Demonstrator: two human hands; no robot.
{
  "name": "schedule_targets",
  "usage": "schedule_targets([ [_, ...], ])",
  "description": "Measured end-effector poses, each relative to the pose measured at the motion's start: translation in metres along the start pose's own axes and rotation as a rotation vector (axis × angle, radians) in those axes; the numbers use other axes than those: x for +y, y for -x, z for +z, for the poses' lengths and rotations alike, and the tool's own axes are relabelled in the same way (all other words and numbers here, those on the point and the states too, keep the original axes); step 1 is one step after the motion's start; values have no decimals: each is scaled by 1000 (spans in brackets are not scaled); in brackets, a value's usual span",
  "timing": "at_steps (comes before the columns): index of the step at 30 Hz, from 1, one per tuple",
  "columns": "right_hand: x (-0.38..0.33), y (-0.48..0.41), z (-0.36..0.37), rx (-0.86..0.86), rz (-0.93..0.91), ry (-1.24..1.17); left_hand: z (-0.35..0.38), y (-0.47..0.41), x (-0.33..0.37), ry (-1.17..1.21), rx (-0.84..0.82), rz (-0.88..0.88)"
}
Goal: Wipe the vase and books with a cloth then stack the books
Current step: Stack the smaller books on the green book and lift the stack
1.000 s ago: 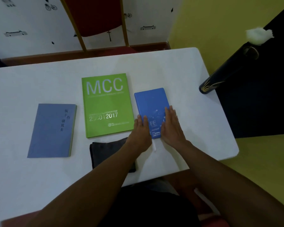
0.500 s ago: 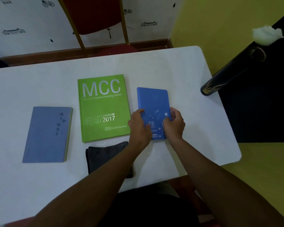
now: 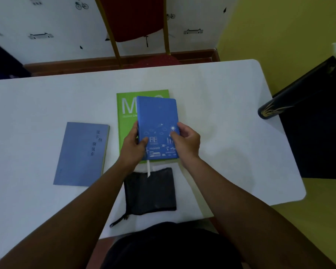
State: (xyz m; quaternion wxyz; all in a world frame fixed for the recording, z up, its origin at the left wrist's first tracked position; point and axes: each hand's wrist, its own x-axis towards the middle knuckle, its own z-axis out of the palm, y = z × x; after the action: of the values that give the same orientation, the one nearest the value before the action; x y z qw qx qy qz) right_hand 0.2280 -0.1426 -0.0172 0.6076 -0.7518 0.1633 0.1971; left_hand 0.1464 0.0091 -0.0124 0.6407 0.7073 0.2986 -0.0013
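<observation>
A small bright blue book [image 3: 157, 117] with white drawings is held over the larger green book [image 3: 126, 121], covering most of it. My left hand [image 3: 133, 147] grips its left edge and my right hand [image 3: 186, 141] grips its right edge. A white ribbon marker hangs from its near end. A grey-blue book [image 3: 81, 154] lies flat to the left. A dark folded cloth [image 3: 150, 192] lies on the white table [image 3: 221, 148] just in front of the green book. A tall black vase [image 3: 291, 98] with gold markings stands at the right edge.
A red chair with a gold frame [image 3: 136, 22] stands beyond the table's far edge. A dark surface [image 3: 322, 144] sits right of the table behind the vase. The table's right end is rounded, with yellow floor beyond.
Both hands closed on the blue book, lifted it off the table and carried it left, so it now sits over the green book. The view also shifted.
</observation>
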Motion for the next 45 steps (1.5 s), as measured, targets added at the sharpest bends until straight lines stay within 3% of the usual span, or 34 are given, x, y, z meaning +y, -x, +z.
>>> schedule_targets([
  [9, 11, 13, 24, -17, -203, 335, -29, -8, -21, -434, -8, -17],
  [27, -1, 13, 35, -99, -222, 412, -52, -17, -31, -573, -8, 106],
  [41, 4, 19, 40, -76, -263, 437, -56, -8, -25, -607, -9, 71],
  [45, 3, 33, 54, -34, -458, 652, -67, -2, -25, -692, 13, 109],
])
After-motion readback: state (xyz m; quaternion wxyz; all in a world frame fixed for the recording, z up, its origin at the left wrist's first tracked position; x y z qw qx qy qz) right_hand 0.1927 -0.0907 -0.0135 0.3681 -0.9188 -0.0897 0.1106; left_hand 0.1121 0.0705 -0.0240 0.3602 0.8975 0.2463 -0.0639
